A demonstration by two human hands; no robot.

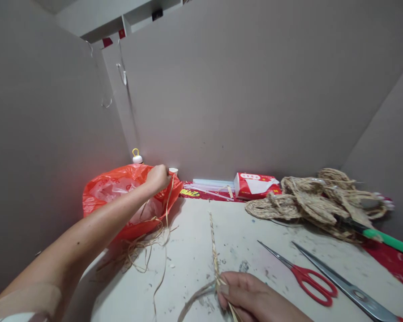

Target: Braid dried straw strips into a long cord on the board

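Note:
My right hand (246, 293) is closed at the front of the table, pinching the lower end of a thin straw-coloured braid (213, 243). The braid stretches away from me across the tabletop, with loose strands trailing below my fingers. Beside the red plastic bag (90, 190), my left hand (158, 178) is raised in a fist. A pale raffia strand (169, 201) hangs from it past the bag's edge. Below the bag lies a tangle of loose raffia strands (134, 252). My left fingertips are partly hidden behind the hand.
Red-handled scissors (305, 277) and larger metal shears (352, 290) lie at the right. Behind them are bundles of braided cord (309, 201) and a green handle (389, 241). A red tissue pack (255, 185) and thin plastic sticks (211, 185) sit against the grey partition (242, 103).

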